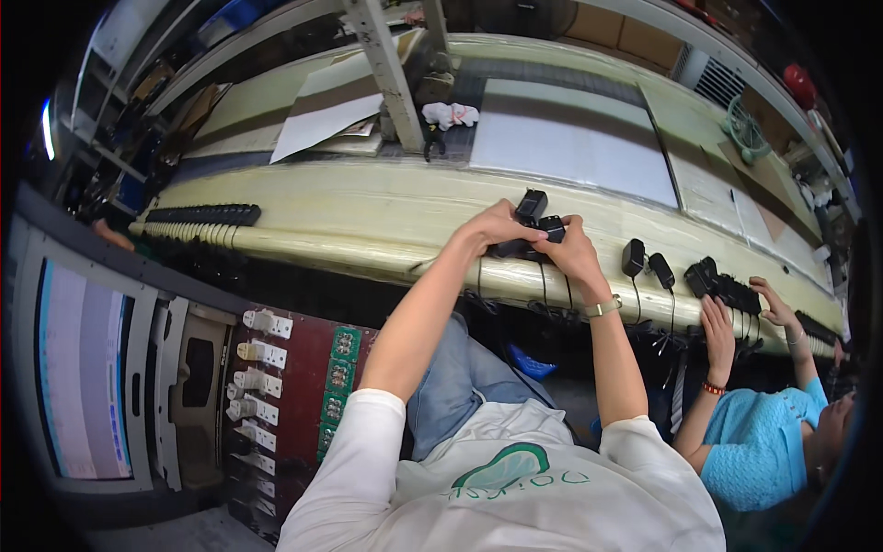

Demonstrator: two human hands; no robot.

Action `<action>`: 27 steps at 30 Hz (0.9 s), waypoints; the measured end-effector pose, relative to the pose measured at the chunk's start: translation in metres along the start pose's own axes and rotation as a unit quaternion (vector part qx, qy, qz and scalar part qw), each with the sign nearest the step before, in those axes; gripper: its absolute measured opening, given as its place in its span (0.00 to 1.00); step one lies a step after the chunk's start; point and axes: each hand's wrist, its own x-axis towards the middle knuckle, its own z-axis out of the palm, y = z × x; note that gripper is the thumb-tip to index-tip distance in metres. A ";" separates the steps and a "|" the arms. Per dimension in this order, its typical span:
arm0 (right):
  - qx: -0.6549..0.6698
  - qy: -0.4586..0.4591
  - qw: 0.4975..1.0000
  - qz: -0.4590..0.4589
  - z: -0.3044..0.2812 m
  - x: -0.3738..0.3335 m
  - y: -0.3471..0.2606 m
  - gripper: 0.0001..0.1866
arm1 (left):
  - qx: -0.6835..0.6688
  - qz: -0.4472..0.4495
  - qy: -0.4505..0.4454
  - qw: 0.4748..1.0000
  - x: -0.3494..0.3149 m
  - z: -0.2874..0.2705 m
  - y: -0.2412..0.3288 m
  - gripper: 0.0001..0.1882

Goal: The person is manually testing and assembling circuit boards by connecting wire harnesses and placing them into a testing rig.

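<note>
Over the front edge of the bench, my hands meet around a small cluster of black power adapters. My left hand (495, 226) is closed by an upright adapter (531, 206) with prongs, its thumb reaching across toward my right hand. My right hand (576, 252) grips another black adapter (552, 226) between thumb and fingers. Partly hidden under my left hand lies a further adapter (511, 248). Thin black cords hang from the cluster over the rounded bench edge. Two separate adapters, one (634, 258) and another (661, 270), lie right of my hands.
At right, a co-worker in a blue top (759, 442) handles a row of adapters (727, 287). Another adapter row (204, 216) lines the bench's left. A monitor (85, 368) and a red panel with sockets (299, 396) stand at lower left. A metal post (386, 74) rises from the bench (368, 198).
</note>
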 end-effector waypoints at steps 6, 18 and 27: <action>0.266 -0.036 0.962 0.043 -0.014 -0.013 -0.028 0.37 | -0.272 -0.048 0.002 0.961 -0.027 -0.020 -0.006 0.24; 0.795 -0.327 0.500 0.106 -0.016 -0.078 0.014 0.28 | -0.577 0.167 0.074 0.796 -0.271 0.017 -0.047 0.21; 0.320 -0.353 0.875 -0.088 0.124 -0.157 -0.144 0.31 | -0.689 0.095 0.246 0.675 -0.403 0.135 -0.110 0.32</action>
